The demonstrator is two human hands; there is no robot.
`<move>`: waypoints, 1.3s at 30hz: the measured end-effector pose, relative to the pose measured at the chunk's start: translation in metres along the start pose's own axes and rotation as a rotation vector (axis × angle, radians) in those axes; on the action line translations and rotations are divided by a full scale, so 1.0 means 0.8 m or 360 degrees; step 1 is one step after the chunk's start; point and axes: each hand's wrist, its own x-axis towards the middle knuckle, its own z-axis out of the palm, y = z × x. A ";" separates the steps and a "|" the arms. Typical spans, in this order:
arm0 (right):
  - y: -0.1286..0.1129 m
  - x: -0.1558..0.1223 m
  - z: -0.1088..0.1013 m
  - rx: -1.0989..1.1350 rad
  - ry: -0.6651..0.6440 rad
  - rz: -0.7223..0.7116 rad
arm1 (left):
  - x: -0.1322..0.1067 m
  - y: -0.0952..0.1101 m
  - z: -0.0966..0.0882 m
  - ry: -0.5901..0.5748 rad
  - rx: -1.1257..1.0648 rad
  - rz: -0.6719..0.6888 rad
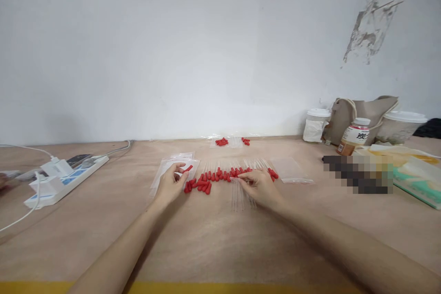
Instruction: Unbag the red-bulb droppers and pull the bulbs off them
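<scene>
My left hand (171,183) pinches a red rubber bulb (188,168) between thumb and fingers, above the edge of some clear plastic bags (159,175). To its right, my right hand (261,187) is closed on a thin clear glass tube (234,178), whose tip points toward the left hand. Several loose red bulbs (204,187) lie between the hands. Behind them runs a row of glass droppers (213,176) with red bulbs, tubes pointing to the wall. Bare glass tubes (237,200) lie under and beside my right hand, partly hidden by it.
At left is a white power strip (81,175) with chargers and cables. A clear bag (291,170) lies right of the droppers; more red bulbs (221,141) sit in plastic by the wall. A bottle (354,138), a lidded cup (315,126) and a grey bag (347,112) stand at right.
</scene>
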 end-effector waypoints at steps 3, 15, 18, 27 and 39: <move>-0.006 0.004 0.019 -0.0208 0.0104 -0.0228 | -0.004 -0.001 0.009 -0.0034 0.0058 0.0095; -0.024 -0.008 0.033 -0.0387 -0.0134 -0.0352 | -0.011 0.003 0.016 -0.0159 0.0228 0.0407; -0.028 -0.008 0.028 -0.0316 -0.0300 -0.0264 | -0.010 0.005 0.013 -0.0089 0.0255 0.0402; -0.025 -0.010 0.023 -0.0255 -0.0413 -0.0280 | -0.001 0.038 0.022 -0.0219 0.0400 0.0591; -0.002 -0.003 -0.015 -0.0427 -0.0210 -0.0059 | 0.051 0.076 0.096 -0.0416 0.0802 0.0220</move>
